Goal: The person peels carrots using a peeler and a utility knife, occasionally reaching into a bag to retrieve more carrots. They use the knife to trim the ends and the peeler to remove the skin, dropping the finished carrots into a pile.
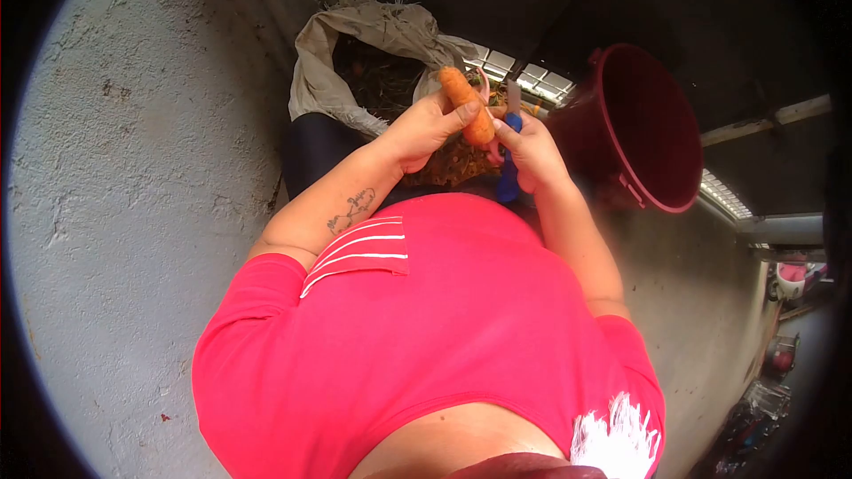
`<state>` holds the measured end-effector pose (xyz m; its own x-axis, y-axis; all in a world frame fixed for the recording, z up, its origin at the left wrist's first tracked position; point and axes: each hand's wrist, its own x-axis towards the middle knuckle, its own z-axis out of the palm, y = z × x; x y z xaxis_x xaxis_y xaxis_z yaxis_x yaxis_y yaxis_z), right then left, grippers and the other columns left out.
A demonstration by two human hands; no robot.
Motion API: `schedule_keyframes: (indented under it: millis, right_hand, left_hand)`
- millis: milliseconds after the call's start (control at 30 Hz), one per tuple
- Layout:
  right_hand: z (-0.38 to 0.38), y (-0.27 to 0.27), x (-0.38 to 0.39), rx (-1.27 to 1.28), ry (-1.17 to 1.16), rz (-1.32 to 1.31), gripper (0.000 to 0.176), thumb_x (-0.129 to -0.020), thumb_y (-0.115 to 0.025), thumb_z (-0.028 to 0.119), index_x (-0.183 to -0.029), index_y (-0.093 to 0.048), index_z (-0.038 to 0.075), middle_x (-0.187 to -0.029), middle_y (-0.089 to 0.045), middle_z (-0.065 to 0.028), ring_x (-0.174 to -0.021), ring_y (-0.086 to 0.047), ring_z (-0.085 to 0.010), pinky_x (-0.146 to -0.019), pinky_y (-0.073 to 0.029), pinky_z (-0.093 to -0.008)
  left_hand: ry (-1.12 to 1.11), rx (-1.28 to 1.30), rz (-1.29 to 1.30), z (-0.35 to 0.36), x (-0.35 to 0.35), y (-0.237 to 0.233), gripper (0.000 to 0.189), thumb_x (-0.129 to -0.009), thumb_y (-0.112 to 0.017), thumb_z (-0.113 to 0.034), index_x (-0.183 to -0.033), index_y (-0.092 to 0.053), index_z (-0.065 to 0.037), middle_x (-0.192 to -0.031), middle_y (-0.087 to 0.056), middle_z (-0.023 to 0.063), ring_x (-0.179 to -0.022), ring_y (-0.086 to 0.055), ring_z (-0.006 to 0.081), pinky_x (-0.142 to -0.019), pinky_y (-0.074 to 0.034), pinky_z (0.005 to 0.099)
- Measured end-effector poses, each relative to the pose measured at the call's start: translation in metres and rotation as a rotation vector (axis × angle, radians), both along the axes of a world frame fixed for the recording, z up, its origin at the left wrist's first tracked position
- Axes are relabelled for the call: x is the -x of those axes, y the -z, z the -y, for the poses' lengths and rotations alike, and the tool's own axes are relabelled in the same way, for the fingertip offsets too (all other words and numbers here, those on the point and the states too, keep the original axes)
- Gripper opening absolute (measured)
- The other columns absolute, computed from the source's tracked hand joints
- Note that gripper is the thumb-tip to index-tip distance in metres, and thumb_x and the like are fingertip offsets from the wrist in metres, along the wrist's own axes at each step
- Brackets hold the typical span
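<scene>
An orange carrot (463, 102) is held in my left hand (428, 131), its fingers closed around it. The carrot tilts, with one end up to the left and the other low beside my right hand. My right hand (534, 153) grips a knife with a blue handle (508, 179); its short blade (514, 96) points upward beside the carrot. The right thumb is close to the carrot's lower end; whether it touches cannot be made out. Below the hands lies a heap of brownish and orange scraps (454, 162), partly hidden.
A pale woven sack (318, 66) with its mouth open holds dark, dry plant matter. A dark red bucket (612, 129) is tilted at the right. Behind the hands shows a white slatted crate (546, 80). A rough grey wall (133, 195) runs along the left.
</scene>
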<state>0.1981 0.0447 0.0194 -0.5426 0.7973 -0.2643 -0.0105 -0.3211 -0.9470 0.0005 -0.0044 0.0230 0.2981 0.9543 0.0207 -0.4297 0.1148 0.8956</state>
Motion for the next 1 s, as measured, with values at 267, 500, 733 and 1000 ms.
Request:
schedule_keyframes:
  millis: [267, 500, 733, 1000]
  right_hand:
    - [-0.028, -0.017, -0.053, -0.187, 0.096, 0.142, 0.017, -0.095, -0.059, 0.019, -0.104, -0.063, 0.005, -0.079, -0.062, -0.0019, -0.068, -0.056, -0.009, -0.061, -0.046, -0.024]
    - [0.007, -0.053, -0.026, -0.799, -0.156, 0.583, 0.029, -0.087, -0.069, 0.027, -0.098, -0.07, 0.0, -0.067, -0.061, -0.0121, -0.059, -0.057, -0.019, -0.06, -0.046, -0.033]
    - [0.012, -0.076, -0.011, -0.828, -0.286, 0.769, 0.035, -0.083, -0.072, 0.036, -0.094, -0.072, 0.003, -0.068, -0.063, -0.0177, -0.062, -0.061, -0.0298, -0.06, -0.047, -0.0379]
    - [0.003, -0.064, -0.014, -0.855, -0.365, 0.693, 0.038, -0.082, -0.072, 0.04, -0.094, -0.071, 0.003, -0.067, -0.062, -0.0188, -0.061, -0.062, -0.0304, -0.062, -0.048, -0.0391]
  left_hand:
    - [0.066, 0.414, 0.073, 0.001, 0.024, 0.006, 0.049, -0.1, -0.041, -0.053, -0.119, -0.051, -0.009, -0.093, -0.062, 0.0091, -0.077, -0.06, 0.0172, -0.055, -0.046, 0.0246]
    - [0.06, 0.599, 0.223, 0.002, -0.001, 0.011, 0.045, -0.104, -0.033, -0.042, -0.112, -0.056, -0.004, -0.08, -0.061, 0.0085, -0.053, -0.052, 0.011, -0.036, -0.032, 0.0181]
    - [-0.007, 0.538, 0.046, 0.01, -0.012, 0.003, 0.035, -0.102, -0.037, -0.029, -0.105, -0.06, -0.002, -0.072, -0.06, 0.0088, -0.038, -0.038, 0.0059, -0.029, -0.023, 0.0182]
    - [0.005, 0.461, -0.028, 0.018, -0.01, 0.001, 0.024, -0.097, -0.039, -0.021, -0.101, -0.057, -0.006, -0.064, -0.055, 0.007, -0.038, -0.041, 0.0093, -0.03, -0.024, 0.0215]
